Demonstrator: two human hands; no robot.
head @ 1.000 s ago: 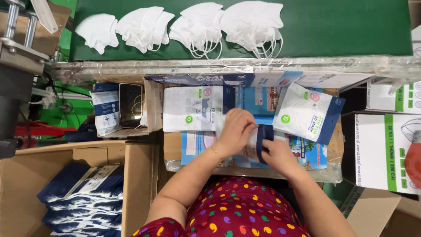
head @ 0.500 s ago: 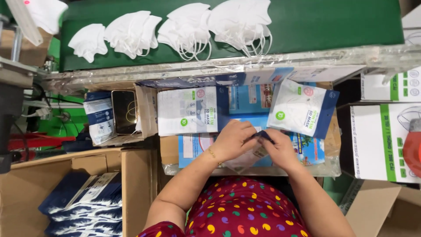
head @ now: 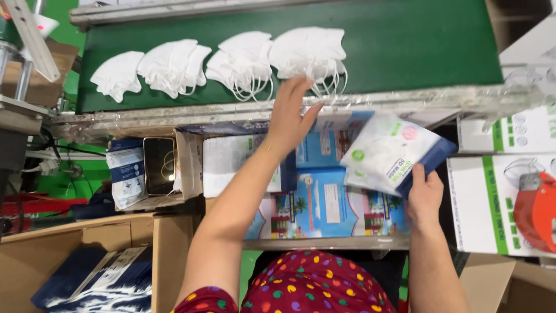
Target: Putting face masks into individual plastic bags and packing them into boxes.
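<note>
Left hand [head: 291,113] is up at the near edge of the green conveyor belt [head: 405,46], fingers spread and apart, palm down, reaching over the metal rail [head: 174,119] toward the rightmost white mask [head: 307,49]. The fingertips touch its dangling ear loops; nothing is gripped. Three more soft, folded white masks [head: 174,66] lie in a row along the belt's near edge toward its left end, overlapping slightly, loops trailing.

Right hand [head: 424,194] is low on the right, thumb and fingers clamped on the bottom corner of a glossy white-and-blue pouch [head: 391,153], which is tilted above the stack of flat blue printed bags [head: 330,206] in the open carton under the belt.

The belt's right half is bare green, plenty of room there. Under the rail it is crowded: white pouches [head: 231,162] standing at the carton's left side, a dark phone [head: 158,165] in a small cardboard tray beside it, white-and-green boxes [head: 501,197] pressing in from the right. At bottom left, a brown cardboard box [head: 87,237] holds dark blue packs.
</note>
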